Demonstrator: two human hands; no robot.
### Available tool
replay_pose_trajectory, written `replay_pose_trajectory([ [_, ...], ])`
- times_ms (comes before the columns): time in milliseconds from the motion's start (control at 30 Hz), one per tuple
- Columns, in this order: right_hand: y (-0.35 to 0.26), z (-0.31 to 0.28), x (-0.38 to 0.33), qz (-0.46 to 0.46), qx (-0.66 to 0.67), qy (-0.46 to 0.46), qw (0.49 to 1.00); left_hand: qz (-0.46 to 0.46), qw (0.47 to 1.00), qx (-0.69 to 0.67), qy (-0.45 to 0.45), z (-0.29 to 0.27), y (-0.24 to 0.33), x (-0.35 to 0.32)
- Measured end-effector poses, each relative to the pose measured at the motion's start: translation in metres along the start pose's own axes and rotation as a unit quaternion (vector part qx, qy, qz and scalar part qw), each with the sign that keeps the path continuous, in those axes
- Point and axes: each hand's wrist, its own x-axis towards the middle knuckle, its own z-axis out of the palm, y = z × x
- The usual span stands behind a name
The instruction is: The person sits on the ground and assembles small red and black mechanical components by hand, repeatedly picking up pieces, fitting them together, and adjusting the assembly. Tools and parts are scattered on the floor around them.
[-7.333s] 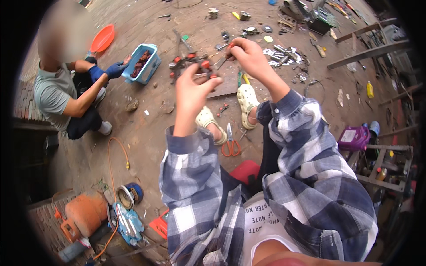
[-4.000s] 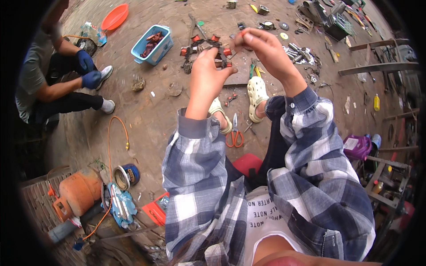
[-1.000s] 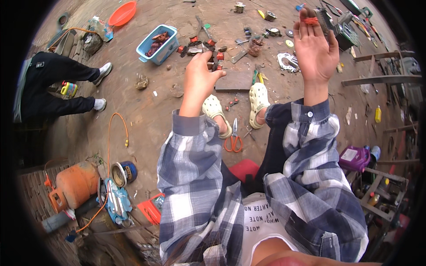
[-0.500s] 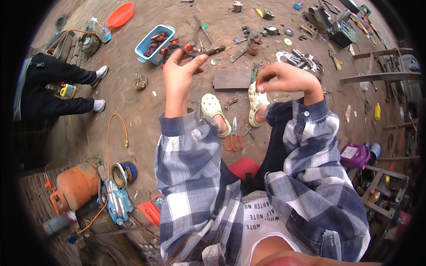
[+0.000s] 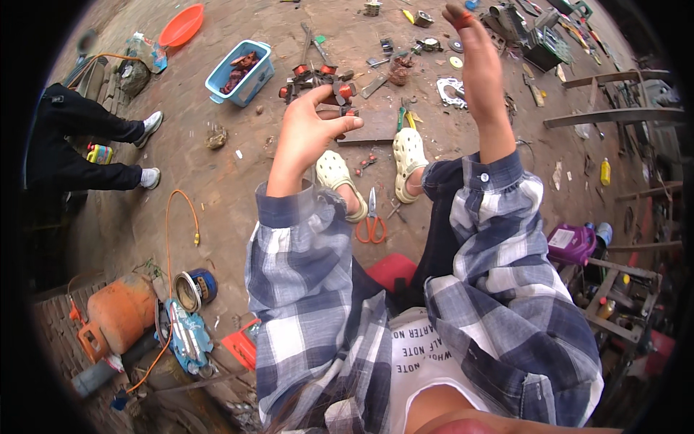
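My left hand (image 5: 307,130) is curled, thumb and forefinger around a dark metal piece with a copper-red wire coil (image 5: 345,91). Just beyond it, more dark parts with red coils (image 5: 300,70) lie on the ground. Stretched far forward on the right, my right hand (image 5: 483,72) has its fingers extended. A red spot shows at its fingertips; I cannot make out what it is. Below the hands, a flat brown block (image 5: 376,129) lies before my shoes, with green-handled pliers (image 5: 401,118) at its right end. Orange-handled scissors (image 5: 371,226) lie between my feet.
A blue tub (image 5: 242,76) of reddish-brown pieces stands at far left, near an orange basin (image 5: 181,25). Another person's legs (image 5: 101,137) are at left. An orange gas cylinder (image 5: 119,315) and orange cable (image 5: 170,217) lie near left. A metal rack (image 5: 614,119) stands right.
My right hand has moved from above my right shoe forward and up, its bent fingers straightening. My left hand has shifted slightly right and nearer. The view has tilted a little.
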Motion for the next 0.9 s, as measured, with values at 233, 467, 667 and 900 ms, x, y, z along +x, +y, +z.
replay_pose_trajectory([
  [233,0.018,-0.003,-0.017,-0.017,-0.419,-0.264,0.868,0.025,0.995,-0.098,0.026,-0.009,0.004,-0.002],
  [467,0.003,0.001,-0.02,0.138,0.211,-0.305,0.918,0.012,0.995,0.05,0.083,-0.017,-0.003,0.005],
  [667,0.003,0.023,-0.007,-0.004,0.133,-0.144,0.981,0.061,0.993,0.086,0.051,-0.002,-0.017,0.005],
  [900,0.01,0.018,-0.022,0.017,-0.371,-0.345,0.862,0.044,0.997,0.022,0.06,-0.009,0.004,-0.002],
])
